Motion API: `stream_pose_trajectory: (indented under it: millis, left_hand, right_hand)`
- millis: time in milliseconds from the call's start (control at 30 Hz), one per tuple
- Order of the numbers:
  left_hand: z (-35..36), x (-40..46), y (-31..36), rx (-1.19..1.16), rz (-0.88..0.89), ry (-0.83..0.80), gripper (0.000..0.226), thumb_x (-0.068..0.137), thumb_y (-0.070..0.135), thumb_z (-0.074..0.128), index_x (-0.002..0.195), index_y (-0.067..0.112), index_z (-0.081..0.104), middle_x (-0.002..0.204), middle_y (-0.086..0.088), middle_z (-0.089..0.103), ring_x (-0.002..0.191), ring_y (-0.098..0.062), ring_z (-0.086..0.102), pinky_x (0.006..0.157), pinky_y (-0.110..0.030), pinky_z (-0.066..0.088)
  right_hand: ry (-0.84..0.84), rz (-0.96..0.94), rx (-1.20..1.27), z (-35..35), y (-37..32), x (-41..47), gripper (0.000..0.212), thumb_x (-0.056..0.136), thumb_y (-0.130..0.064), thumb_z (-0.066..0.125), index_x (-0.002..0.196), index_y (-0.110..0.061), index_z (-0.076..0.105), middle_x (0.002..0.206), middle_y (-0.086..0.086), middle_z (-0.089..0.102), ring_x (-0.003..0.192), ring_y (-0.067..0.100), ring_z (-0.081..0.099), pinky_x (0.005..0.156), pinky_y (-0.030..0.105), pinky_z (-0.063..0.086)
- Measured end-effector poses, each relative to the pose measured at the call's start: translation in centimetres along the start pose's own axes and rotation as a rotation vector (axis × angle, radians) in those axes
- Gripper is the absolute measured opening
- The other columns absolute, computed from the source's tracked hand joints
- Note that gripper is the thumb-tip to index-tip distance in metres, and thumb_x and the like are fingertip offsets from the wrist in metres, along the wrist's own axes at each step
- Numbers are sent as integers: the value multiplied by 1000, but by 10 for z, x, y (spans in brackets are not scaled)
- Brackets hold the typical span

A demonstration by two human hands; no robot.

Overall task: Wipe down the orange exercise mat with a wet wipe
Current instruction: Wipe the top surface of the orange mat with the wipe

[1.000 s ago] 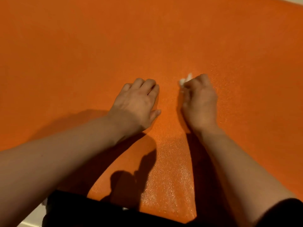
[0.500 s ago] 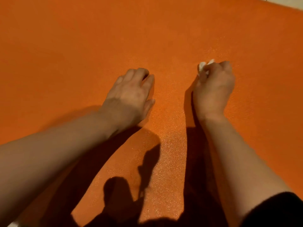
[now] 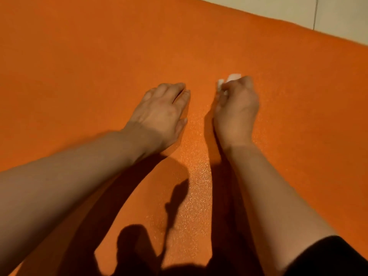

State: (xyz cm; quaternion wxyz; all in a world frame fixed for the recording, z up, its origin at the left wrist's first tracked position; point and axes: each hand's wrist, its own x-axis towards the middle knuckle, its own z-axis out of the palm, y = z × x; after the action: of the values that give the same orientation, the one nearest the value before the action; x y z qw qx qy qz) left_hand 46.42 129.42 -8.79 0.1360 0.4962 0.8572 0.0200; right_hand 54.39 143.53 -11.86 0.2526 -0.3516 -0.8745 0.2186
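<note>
Two hands lie on the mat (image 3: pixel 99 56): the right hand (image 3: pixel 237 112) bunches the wipe (image 3: pixel 229 80); unwiped mat stretches toward twelve o'clock. The left hand (image 3: pixel 161 114) rests flat, fingers relaxed.

You see the mat (image 3: pixel 99 56) as matt orange foam with a fine pebbled grain — between the forearms it glistens with tiny specks, as if damp. The wipe (image 3: pixel 232 77) looks like soft white crumpled cloth or paper. The floor (image 3: pixel 338 14) is pale, smooth tile — one thin joint.
</note>
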Motion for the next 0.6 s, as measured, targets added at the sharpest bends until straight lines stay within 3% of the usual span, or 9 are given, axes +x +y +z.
stream_pose_trajectory:
  millis: [67,133,200,333,400,500,600]
  left_hand:
    - [-4,10,-1,-11,1,12,61,95,32,50,148,8,32,155,-12,28,138,-31,27,111,-43,22]
    - [-8,16,-5,-20,1,23,60,96,31,49,149,7,31,156,-12,26,140,-31,25,112,-42,20]
    - [-9,22,-10,-17,-18,14,63,98,34,47,151,8,24,159,-10,18,144,-28,19,116,-41,15]
    - [-11,27,-22,-5,-51,-7,67,99,37,43,154,12,14,162,-7,5,148,-22,8,120,-42,10]
    - [-12,31,-24,-20,-68,-25,69,99,40,42,154,13,11,162,-6,0,149,-20,4,120,-42,8]
    - [-10,38,-26,-49,-71,-36,71,98,44,42,155,16,9,162,-4,-4,149,-20,1,120,-45,8]
    - [-8,44,-28,-36,-64,-22,70,99,48,37,155,19,7,162,-2,-7,149,-21,0,119,-48,9]
  right_hand:
    - [-125,-203,39,9,-18,-13,25,88,-11,49,81,3,68,86,19,59,69,35,58,60,35,41]
    - [-234,-310,17,9,-17,-11,28,87,-14,46,82,2,68,87,19,59,71,36,58,60,37,42]
    - [-172,-265,-25,3,0,10,28,89,-15,49,81,4,68,86,21,60,70,36,58,62,37,36]
    - [54,105,-82,-2,21,51,29,96,-16,52,86,6,68,96,24,59,79,39,58,67,34,31]
    - [28,44,-34,14,-2,49,29,96,-14,52,80,6,67,93,24,59,74,38,57,66,33,31]
    - [-166,-231,33,33,-31,31,24,88,-10,51,75,5,66,83,22,58,67,37,57,61,36,35]
    - [-160,-224,-29,25,-12,59,21,88,-9,54,83,5,69,87,21,58,72,39,57,61,30,30]
